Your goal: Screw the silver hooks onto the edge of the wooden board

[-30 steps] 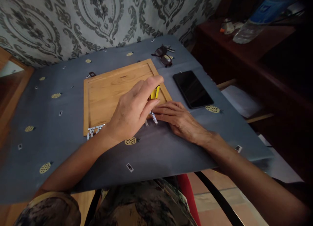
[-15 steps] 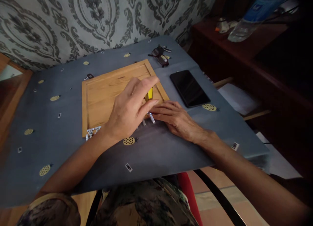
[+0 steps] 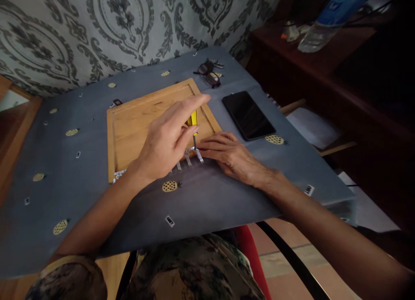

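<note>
My left hand is closed around the yellow handle of a screwdriver. The screwdriver's shaft points down, its tip at the right end of a silver metal strip with hooks. That strip runs along the near edge of a framed wooden board, with several hooks jutting over the edge. My left hand and wrist hide its middle part. My right hand lies at the board's near right corner, fingers stretched out, fingertips touching the strip's right end beside the screwdriver tip.
A black phone lies right of the board, and dark glasses lie behind it. The table has a grey patterned cover. On the brown cabinet at right stands a plastic bottle. The patterned wall borders the far side.
The screwdriver's shaft and the strip's right end now show more clearly. My left hand has shifted slightly left, its forefinger straighter. My right hand stays at the corner. The whole view has shifted a little.
</note>
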A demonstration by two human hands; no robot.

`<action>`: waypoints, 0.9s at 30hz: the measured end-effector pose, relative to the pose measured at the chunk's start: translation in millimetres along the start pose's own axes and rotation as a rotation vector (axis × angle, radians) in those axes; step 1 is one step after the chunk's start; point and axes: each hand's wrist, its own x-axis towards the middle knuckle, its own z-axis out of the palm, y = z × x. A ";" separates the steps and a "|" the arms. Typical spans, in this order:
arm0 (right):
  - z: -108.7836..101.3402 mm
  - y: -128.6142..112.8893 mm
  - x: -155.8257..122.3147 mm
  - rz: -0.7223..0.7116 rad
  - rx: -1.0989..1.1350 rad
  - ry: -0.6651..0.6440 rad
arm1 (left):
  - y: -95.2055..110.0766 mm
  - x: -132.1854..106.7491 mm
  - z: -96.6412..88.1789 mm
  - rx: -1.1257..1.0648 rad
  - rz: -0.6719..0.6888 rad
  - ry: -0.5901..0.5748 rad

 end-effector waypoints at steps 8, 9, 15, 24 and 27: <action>1.4 1.2 -0.1 -0.001 0.005 0.009 | 10.4 -0.4 -16.8 0.031 -0.030 0.133; 1.3 1.0 -0.2 -0.003 -0.001 0.011 | 10.1 -0.7 -16.1 0.038 -0.030 0.129; 0.4 0.1 0.1 0.000 -0.012 0.015 | 6.0 -2.7 -5.5 0.060 0.001 0.114; 1.8 0.8 -0.4 -0.002 -0.006 0.022 | 7.2 -3.7 -3.6 0.099 0.005 0.083; 2.6 1.0 -0.5 -0.004 -0.015 0.028 | 6.9 -3.2 -2.4 0.098 0.005 0.087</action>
